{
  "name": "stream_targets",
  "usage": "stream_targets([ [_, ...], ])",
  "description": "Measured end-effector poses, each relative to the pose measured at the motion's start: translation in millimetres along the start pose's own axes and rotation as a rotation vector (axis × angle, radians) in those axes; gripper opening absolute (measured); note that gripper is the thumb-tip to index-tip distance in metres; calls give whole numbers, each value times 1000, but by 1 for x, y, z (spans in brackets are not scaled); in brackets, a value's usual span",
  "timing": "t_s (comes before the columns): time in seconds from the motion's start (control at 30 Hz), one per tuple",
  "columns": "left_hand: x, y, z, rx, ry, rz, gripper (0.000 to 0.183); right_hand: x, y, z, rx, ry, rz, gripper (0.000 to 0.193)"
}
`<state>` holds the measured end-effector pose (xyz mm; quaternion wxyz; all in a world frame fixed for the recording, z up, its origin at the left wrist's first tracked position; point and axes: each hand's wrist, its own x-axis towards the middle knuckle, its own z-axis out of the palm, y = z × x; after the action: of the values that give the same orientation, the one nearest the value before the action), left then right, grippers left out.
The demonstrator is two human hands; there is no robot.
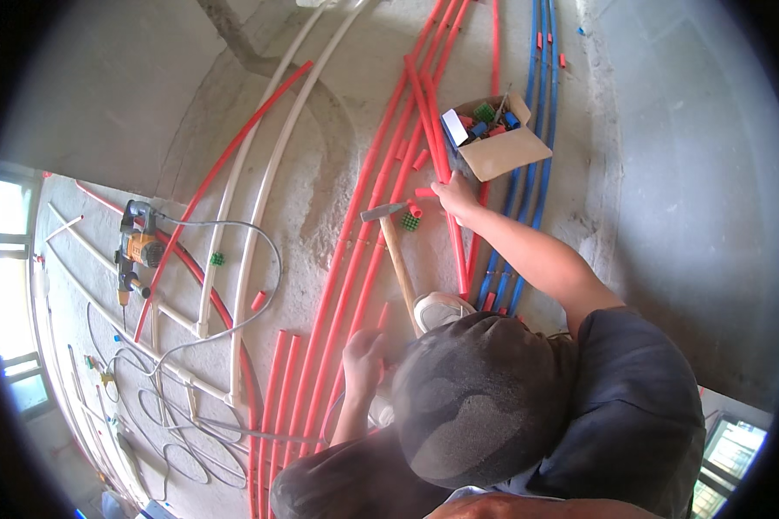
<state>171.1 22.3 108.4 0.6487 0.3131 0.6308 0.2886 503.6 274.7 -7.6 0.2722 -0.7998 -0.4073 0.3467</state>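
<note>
My right hand [459, 199] reaches over the red pipes [441, 156] on the floor, its fingers closed on a short red tube [425, 193]. Close by lie another red tube piece [415, 209] and a green studded block [410, 223]. My left hand [363, 362] is closed near the end of a red pipe [383, 315]; what it grips is hidden. Between the hands a hammer [398, 264] with a wooden handle leans, its lower end by my light shoe [441, 310]. My dusty dark knee [485, 406] covers much of the near middle.
An open cardboard box [504, 156] of red, blue and green fittings stands beyond my right hand. Blue pipes [528, 190] run along the right. At left lie white pipes [260, 186], an orange and grey power drill [138, 249] and its looped grey cable [279, 259].
</note>
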Motion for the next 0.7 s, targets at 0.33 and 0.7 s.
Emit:
stream_targets([
  [0.33,-7,-24,-22,199,125,140,24,-24,1,-15,24,-237,-326,66],
  [0.7,-3,-35,-68,502,465,391,22,-53,-68,17,-446,-110,-941,85],
])
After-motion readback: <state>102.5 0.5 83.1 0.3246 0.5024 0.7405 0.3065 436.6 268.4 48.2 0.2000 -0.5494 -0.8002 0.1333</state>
